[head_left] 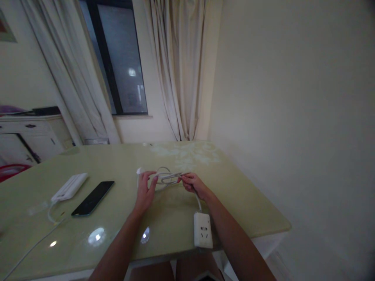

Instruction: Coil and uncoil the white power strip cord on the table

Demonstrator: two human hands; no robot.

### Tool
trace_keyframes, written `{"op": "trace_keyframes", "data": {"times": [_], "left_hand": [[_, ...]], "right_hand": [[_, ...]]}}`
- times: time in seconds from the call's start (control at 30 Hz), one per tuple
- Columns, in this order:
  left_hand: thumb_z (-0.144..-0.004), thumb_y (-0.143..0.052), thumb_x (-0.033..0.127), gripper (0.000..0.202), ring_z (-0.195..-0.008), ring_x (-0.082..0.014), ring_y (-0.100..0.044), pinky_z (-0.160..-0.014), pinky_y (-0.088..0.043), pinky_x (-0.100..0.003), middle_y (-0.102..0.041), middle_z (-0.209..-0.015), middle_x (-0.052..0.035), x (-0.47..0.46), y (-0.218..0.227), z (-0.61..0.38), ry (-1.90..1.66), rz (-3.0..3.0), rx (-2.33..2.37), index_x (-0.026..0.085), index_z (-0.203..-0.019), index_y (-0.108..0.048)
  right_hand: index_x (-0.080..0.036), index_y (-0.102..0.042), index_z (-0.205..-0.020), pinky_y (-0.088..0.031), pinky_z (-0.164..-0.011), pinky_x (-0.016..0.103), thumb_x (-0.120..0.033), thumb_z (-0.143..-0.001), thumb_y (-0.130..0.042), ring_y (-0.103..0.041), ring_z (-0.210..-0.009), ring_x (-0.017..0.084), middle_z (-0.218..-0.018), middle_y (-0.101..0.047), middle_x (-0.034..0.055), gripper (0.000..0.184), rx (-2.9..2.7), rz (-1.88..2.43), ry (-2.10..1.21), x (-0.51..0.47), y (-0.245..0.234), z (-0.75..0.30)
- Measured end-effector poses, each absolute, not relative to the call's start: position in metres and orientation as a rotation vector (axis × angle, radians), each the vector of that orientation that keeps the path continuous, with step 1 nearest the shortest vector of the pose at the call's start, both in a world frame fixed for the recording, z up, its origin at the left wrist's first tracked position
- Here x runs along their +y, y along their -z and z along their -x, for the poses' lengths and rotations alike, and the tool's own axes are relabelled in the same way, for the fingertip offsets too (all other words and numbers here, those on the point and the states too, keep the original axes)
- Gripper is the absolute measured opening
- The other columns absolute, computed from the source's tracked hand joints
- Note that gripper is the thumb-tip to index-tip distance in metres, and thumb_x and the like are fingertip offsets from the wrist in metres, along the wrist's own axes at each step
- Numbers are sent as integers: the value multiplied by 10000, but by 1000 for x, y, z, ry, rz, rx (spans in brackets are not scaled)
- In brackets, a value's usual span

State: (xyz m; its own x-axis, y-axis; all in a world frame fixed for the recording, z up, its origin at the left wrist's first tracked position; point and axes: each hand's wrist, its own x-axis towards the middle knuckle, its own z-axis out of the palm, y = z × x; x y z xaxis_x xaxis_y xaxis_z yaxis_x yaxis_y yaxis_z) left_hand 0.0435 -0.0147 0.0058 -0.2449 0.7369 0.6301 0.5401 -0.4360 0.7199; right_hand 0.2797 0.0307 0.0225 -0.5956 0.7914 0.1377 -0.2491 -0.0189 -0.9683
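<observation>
A white cable (166, 176) is bunched into loops above the pale green table (249, 203). My left hand (145, 190) pinches the left end of the loops with its fingers closed on them. My right hand (193, 184) grips the right end of the same bundle. From there the cable runs down to a white power socket block (202, 229) lying near the table's front edge, beside my right forearm.
A black phone (93, 197) lies face up at the left. Beside it sits a white power bank (69, 187) with a thin white lead trailing toward the front left. The wall stands close on the right; curtains and a window are behind the table.
</observation>
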Motion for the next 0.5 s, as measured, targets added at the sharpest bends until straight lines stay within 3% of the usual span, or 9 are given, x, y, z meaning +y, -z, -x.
{"op": "trace_keyframes", "data": {"times": [0.13, 0.27, 0.37, 0.5], "left_hand": [[-977, -419, 512, 371, -1088, -242, -626, -1000, -475, -426, -685, -1116, -81, -13, -5, -36, -1697, -1764, 1592, 213, -1071, -617], [-978, -418, 524, 361, -984, -240, -667, -919, -499, -400, -720, -1008, -61, -15, -3, -38, -1605, -1772, 1626, 218, -1006, -607], [-980, -412, 519, 362, -930, -252, -670, -873, -512, -406, -710, -952, -71, -15, 0, -42, -1602, -1857, 1710, 211, -989, -602], [-1001, -395, 461, 342, -934, -256, -669, -857, -531, -408, -699, -975, -104, -12, 5, -46, -1642, -2056, 1756, 187, -1045, -594]], "right_hand": [[-142, -744, -943, -236, -402, 218, -580, -837, -663, -350, -392, 61, -512, -484, -59, 457, -1525, 735, -1446, 35, -20, -277], [-166, -719, -840, -319, -432, 235, -604, -868, -607, -431, -415, 84, -594, -588, -14, 453, -1561, 888, -1121, 40, -14, -277], [-185, -689, -782, -381, -525, 244, -556, -926, -560, -508, -524, 113, -642, -607, 3, 418, -1667, 996, -749, 38, -13, -276], [-196, -666, -931, -453, -688, 264, -454, -956, -571, -564, -725, 145, -888, -637, 40, 277, -1687, 1057, -237, 27, -17, -274]]}}
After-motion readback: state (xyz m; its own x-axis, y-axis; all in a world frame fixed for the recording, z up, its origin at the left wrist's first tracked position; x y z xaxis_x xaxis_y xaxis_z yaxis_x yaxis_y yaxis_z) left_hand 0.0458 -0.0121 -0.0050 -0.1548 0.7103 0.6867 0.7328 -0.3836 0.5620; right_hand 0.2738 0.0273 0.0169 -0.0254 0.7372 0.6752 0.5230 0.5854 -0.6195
